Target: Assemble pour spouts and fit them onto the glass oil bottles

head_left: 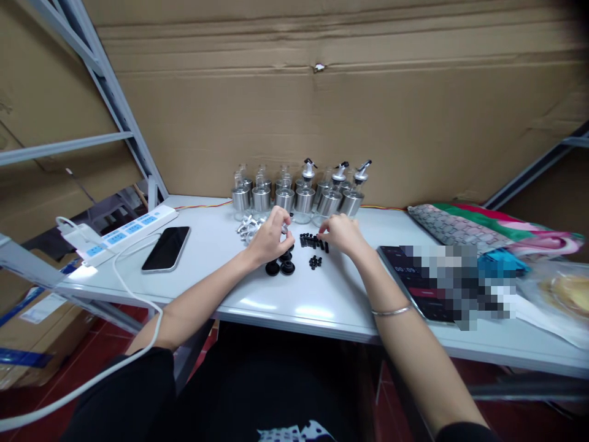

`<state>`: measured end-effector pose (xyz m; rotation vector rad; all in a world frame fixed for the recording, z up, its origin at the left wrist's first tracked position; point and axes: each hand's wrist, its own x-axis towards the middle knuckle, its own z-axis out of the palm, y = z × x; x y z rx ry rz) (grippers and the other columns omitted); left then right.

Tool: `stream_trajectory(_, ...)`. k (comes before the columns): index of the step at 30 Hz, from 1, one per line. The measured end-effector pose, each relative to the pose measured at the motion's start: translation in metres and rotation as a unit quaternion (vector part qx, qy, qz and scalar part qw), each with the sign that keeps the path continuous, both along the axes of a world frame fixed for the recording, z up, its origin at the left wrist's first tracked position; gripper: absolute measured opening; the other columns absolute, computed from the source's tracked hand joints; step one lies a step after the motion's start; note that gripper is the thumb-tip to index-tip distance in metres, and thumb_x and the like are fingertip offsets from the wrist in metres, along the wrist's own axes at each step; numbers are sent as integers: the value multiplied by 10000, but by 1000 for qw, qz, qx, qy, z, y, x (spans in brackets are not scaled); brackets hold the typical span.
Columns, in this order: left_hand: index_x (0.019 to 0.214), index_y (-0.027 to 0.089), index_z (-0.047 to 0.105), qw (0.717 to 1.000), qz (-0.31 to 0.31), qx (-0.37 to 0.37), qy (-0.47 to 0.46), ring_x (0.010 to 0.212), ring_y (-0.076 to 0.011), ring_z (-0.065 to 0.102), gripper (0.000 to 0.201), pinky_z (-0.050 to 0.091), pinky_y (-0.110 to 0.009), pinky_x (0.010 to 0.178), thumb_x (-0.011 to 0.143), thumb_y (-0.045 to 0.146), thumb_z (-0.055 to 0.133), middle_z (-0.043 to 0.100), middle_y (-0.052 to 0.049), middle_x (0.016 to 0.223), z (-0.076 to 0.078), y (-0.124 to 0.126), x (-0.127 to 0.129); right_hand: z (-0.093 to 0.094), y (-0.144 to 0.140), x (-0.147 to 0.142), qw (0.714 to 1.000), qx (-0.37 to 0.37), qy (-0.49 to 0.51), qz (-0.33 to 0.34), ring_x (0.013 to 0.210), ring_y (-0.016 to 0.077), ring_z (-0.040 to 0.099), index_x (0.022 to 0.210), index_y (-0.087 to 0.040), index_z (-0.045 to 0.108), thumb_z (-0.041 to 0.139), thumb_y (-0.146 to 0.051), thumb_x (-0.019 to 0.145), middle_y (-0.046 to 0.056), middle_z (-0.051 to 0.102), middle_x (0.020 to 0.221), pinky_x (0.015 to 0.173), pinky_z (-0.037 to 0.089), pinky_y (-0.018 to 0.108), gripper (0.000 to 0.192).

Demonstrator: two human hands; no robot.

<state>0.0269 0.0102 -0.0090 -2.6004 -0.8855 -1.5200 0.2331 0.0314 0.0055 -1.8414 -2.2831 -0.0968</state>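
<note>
My left hand (269, 238) is closed, with a small silvery part (284, 229) showing between thumb and fingers; its exact kind is unclear. Just under that hand lie several round black caps (288, 267). A pile of silvery spout-like parts (248, 228) sits to its left. My right hand (344, 234) reaches down with its fingertips pinched at a cluster of short black tube-like pieces (309, 240). Whatever is between those fingertips is too small to make out. Nearer to me is a little group of tiny black pieces (315, 263).
Behind the hands stand rows of glass bottles with metal sleeves (284, 197), three topped with pourers (339, 172). A phone (166, 249) and a white power strip (131, 232) lie left. At right are a dark tablet-like screen (414, 279) and patterned cloth (464, 227). Cardboard (368, 92) backs the table.
</note>
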Motion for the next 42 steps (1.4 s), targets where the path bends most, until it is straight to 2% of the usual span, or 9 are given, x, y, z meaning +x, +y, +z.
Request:
stream_trajectory(4, 888, 203, 358, 996, -7, -76, -37, 738, -126, 455, 263, 406, -252, 667, 685, 86, 478, 430, -5, 846, -2, 1, 0, -3, -1, -4, 1000, -15, -1, 1, 988, 308, 573, 788, -180, 747, 645, -172, 750, 132, 716, 927, 795, 392, 400, 109)
stream_trajectory(9, 968, 190, 397, 974, -24, -198, -110, 745, -115, 493, 214, 416, -247, 704, 796, 220, 520, 465, 14, 814, 1, -2, 4, -2, 0, -3, 999, -30, 11, 2, 948, 290, 591, 767, -174, 741, 638, -155, 733, 126, 718, 897, 787, 385, 383, 110)
stream_trajectory(16, 896, 169, 526, 970, -32, -222, -98, 770, -135, 506, 147, 411, -267, 737, 867, 311, 501, 534, -9, 817, 3, 1, 3, 13, -4, 4, 991, -61, 97, 69, 722, 165, 607, 801, -169, 700, 611, -195, 736, 39, 694, 785, 672, 426, 267, 113)
stream_trajectory(18, 887, 169, 543, 976, -32, -199, -80, 760, -134, 500, 136, 409, -263, 720, 858, 301, 523, 548, -18, 847, 3, 1, 3, 17, -7, 3, 972, -64, 189, 125, 692, 141, 594, 791, -165, 674, 602, -216, 734, 19, 676, 746, 652, 437, 246, 105)
stream_trajectory(21, 897, 169, 559, 980, -32, -188, -60, 738, -134, 499, 140, 408, -258, 689, 861, 301, 528, 558, -22, 851, 2, 0, 4, 19, -10, 0, 914, -68, 349, 193, 651, 134, 569, 735, -155, 635, 627, -267, 700, 15, 643, 687, 608, 438, 254, 117)
stream_trajectory(25, 896, 174, 572, 980, -31, -193, -44, 754, -142, 517, 139, 413, -262, 702, 857, 301, 535, 577, -18, 837, 1, -1, 5, 21, -13, -5, 862, -81, 454, 210, 564, 108, 513, 718, -153, 617, 689, -358, 656, -7, 594, 618, 534, 414, 249, 226)
stream_trajectory(30, 872, 167, 573, 967, -62, -241, -58, 692, -125, 532, 170, 398, -241, 640, 854, 332, 535, 597, -2, 766, 1, -4, 7, 19, -16, -15, 836, -88, 496, 217, 598, 124, 564, 742, -150, 651, 721, -392, 641, 10, 645, 656, 577, 450, 271, 271)
stream_trajectory(37, 846, 155, 566, 920, -120, -340, -156, 646, -122, 583, 274, 428, -238, 612, 801, 422, 607, 619, -7, 702, 5, -6, 9, 17, -17, -24, 790, -88, 565, 222, 681, 169, 648, 729, -169, 690, 777, -432, 582, 28, 704, 702, 713, 523, 338, 314)
stream_trajectory(42, 816, 144, 610, 906, -119, -364, -182, 652, -123, 587, 285, 439, -248, 627, 737, 411, 669, 638, -17, 719, 7, -5, 8, 16, -17, -24, 787, -62, 574, 218, 663, 169, 642, 668, -168, 673, 793, -454, 563, 30, 693, 677, 681, 526, 334, 328)
